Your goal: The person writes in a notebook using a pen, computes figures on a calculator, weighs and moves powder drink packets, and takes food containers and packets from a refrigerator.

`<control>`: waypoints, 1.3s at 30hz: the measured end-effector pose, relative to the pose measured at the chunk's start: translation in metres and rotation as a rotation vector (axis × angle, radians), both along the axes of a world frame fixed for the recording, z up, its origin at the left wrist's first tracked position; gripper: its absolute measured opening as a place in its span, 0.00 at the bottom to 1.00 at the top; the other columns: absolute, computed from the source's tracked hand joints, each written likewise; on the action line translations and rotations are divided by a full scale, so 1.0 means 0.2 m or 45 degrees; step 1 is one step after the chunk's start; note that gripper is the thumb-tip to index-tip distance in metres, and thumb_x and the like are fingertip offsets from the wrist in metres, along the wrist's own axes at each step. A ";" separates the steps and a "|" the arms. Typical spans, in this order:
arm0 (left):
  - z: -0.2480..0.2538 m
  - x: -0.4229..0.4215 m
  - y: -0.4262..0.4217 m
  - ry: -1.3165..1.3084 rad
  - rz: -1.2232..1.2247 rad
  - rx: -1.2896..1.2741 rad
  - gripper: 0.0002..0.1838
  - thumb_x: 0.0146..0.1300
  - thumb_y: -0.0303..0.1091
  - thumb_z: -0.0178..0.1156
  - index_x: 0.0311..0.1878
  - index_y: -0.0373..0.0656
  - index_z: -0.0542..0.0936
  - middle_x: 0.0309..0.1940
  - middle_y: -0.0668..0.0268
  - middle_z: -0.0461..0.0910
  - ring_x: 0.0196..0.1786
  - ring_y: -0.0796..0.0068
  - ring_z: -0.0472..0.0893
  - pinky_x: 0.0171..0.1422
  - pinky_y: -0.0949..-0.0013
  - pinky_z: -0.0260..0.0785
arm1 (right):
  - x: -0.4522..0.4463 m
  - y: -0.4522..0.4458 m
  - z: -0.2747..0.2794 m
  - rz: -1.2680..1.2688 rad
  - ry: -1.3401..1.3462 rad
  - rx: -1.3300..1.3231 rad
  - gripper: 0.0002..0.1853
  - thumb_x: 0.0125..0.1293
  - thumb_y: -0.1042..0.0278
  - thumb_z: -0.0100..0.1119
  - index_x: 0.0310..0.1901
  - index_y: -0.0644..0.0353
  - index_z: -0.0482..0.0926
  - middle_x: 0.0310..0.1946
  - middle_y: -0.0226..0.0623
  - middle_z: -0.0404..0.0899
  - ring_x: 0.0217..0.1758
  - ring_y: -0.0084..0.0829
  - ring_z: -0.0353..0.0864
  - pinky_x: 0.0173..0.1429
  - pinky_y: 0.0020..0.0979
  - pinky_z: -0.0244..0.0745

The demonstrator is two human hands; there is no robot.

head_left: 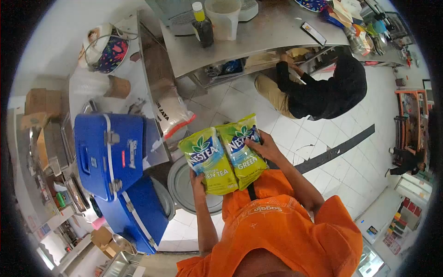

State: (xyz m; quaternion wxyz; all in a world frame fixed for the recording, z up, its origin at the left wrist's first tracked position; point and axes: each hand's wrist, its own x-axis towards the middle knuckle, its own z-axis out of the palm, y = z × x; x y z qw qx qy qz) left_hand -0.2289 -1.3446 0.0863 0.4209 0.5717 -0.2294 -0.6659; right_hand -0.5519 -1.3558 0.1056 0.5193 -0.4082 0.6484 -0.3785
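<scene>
Two green Nestea green tea packets are held side by side in front of my orange shirt. My left hand (197,181) is closed on the lower left edge of the left tea packet (214,173). My right hand (266,147) grips the right side of the other tea packet (244,161), with its thumb on the front. The two packets touch along their inner edges. Behind and below them is a round grey lid (177,182), partly covered by the left packet and my left hand.
Blue cooler boxes (94,157) stand at the left. A steel counter (258,34) ahead carries a dark bottle (203,32), a plastic pitcher (226,16) and a phone (313,33). A person in black (323,90) crouches at its shelf. A white sack (173,111) lies nearby.
</scene>
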 end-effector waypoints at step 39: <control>-0.49 -0.41 -0.75 -0.197 -0.321 0.136 0.31 0.58 0.37 0.61 0.65 0.35 0.69 0.59 0.57 0.74 0.60 0.63 0.73 0.66 0.64 0.63 | -0.37 -0.56 -0.44 -0.289 -0.085 0.192 0.28 0.66 0.57 0.67 0.59 0.69 0.74 0.43 0.36 0.83 0.41 0.25 0.80 0.50 0.28 0.76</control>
